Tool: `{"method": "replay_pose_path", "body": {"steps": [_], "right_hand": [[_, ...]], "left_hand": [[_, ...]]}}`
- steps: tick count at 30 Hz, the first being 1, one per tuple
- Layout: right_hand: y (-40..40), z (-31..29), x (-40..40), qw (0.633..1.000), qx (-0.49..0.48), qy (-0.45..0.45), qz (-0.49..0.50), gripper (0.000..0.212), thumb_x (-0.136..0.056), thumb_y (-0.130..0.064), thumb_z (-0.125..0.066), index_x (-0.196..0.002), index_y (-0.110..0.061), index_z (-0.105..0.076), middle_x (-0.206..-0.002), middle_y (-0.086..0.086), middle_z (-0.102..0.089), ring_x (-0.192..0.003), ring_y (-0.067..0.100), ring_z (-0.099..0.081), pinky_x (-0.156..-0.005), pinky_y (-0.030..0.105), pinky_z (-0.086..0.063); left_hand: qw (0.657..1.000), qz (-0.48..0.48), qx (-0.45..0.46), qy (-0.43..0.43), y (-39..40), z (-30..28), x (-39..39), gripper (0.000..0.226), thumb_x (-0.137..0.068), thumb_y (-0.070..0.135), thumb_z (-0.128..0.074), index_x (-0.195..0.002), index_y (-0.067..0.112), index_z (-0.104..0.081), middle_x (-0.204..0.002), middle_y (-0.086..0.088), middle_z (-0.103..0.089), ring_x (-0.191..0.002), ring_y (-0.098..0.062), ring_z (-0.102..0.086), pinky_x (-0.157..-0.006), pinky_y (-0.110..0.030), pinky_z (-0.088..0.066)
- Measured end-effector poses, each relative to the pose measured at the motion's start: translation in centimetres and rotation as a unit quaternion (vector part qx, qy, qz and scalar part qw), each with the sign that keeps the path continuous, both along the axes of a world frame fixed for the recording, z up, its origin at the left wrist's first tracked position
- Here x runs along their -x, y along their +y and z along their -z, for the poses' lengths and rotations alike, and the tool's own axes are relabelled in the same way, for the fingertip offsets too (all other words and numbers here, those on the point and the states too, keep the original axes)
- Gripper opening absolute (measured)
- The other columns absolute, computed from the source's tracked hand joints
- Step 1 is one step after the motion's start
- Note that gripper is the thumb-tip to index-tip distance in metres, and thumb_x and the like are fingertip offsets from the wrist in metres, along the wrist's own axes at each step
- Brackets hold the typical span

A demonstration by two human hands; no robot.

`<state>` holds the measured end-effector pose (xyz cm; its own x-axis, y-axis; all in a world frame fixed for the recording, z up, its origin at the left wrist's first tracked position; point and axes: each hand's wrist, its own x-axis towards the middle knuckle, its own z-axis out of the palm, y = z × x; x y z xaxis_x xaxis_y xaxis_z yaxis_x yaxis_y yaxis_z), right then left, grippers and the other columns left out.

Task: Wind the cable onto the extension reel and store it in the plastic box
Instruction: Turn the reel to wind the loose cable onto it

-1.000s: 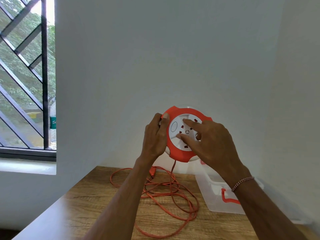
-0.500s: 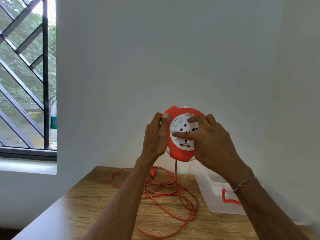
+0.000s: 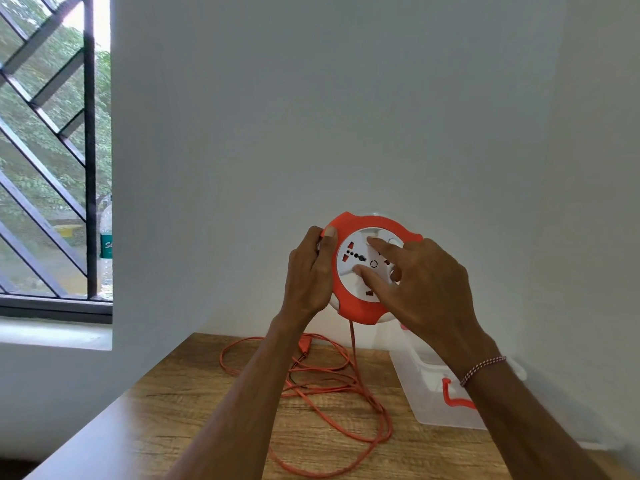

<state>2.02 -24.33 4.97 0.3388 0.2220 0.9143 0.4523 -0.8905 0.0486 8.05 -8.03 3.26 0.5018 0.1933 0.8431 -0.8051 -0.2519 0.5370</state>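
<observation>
Orange and white plastic make up the extension reel (image 3: 360,271), which is held up in the air in front of a pale wall (image 3: 346,116), above the far edge of a wooden table (image 3: 194,410). The left hand (image 3: 310,271) grips the reel's left rim, its fingers curled round the edge and the thumb lying on the orange front ring. The right hand (image 3: 426,289) is spread over the white socket face, with its fingers (image 3: 375,242) straight or only slightly bent and their tips pressing on the white disc; it wraps round nothing. A thin beaded bracelet (image 3: 483,368) circles the right wrist. From the bottom of the reel the orange cable (image 3: 353,355) hangs straight down to the tabletop, where most of it lies unwound in loose, overlapping loops between the two forearms, reaching toward the near edge of the table. The cable's orange plug (image 3: 304,342) lies at the back of the loops, near the wall. To the right of the loops, just beside them, stands the clear plastic box (image 3: 426,400) with an orange latch (image 3: 453,398) on its near side; the right forearm partly hides it. At the far left is a window with a dark diagonal grille (image 3: 52,150), and a bottle (image 3: 105,247) stands on the sill outside it.
</observation>
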Motion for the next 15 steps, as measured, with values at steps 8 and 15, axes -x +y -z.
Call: {"method": "replay_pose_path", "body": {"steps": [8, 15], "right_hand": [[-0.55, -0.37, -0.42, 0.988, 0.143, 0.057, -0.031, 0.043, -0.063, -0.02, -0.086, -0.103, -0.029, -0.073, -0.13, 0.008, -0.058, -0.116, 0.034, -0.05, -0.088, 0.049, -0.05], [-0.17, 0.15, -0.42, 0.987, 0.147, 0.055, 0.036, 0.059, -0.058, -0.036, -0.087, -0.113, -0.038, -0.067, -0.126, 0.01, -0.059, -0.109, 0.033, -0.051, -0.086, 0.048, -0.049]], "left_hand": [[1.0, -0.002, 0.006, -0.018, 0.31, -0.11, -0.08, 0.022, -0.101, 0.042, -0.037, -0.092, 0.031, -0.054, -0.08, 0.024, -0.069, -0.066, -0.005, -0.07, -0.052, -0.013, -0.052], [1.0, -0.011, -0.01, -0.019, 0.2, 0.14, -0.51, 0.026, -0.102, 0.04, -0.038, -0.093, 0.022, -0.055, -0.081, 0.021, -0.069, -0.065, -0.008, -0.07, -0.053, -0.017, -0.055]]}}
